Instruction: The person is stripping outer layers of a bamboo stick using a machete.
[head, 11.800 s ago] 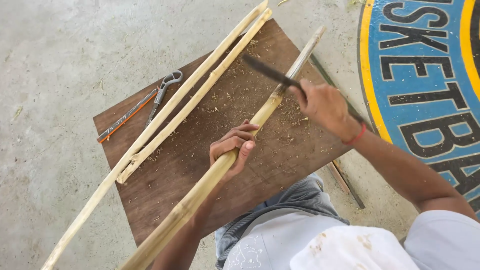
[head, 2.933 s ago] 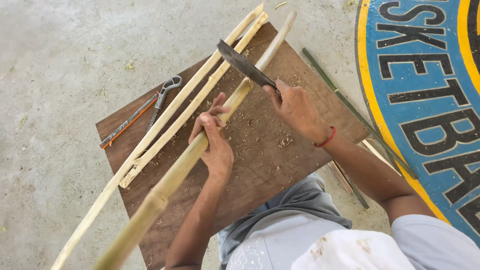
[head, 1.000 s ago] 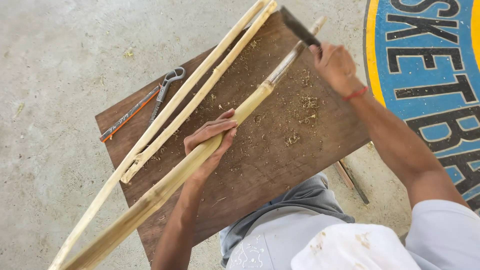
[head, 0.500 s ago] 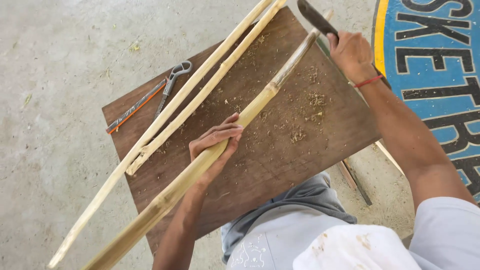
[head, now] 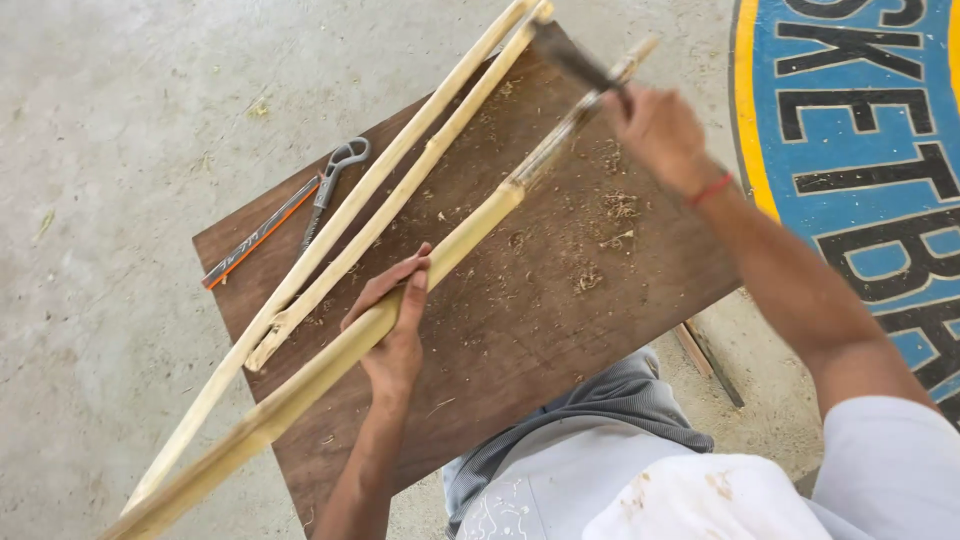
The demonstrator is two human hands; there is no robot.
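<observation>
A: What are the hands doing?
B: The left hand [head: 392, 320] wraps the bamboo pole [head: 440, 255], pressing it on the brown board [head: 560, 330]. The right hand [head: 655, 130] grips a dark blade [head: 570, 55] at the pole's far end.
A: And nearby?
B: Two split strips [head: 400, 170], then pincers [head: 335, 170] at the board's left edge.

The person wears a white short-sleeved shirt [head: 700, 500] marked with faint pale-brown smudges and a thin scribbled pattern near its lower edge. Grey trousers [head: 610, 410] with fine ribbing show below it. A thin red band [head: 710, 188] circles the right wrist; both forearms are bare.
</observation>
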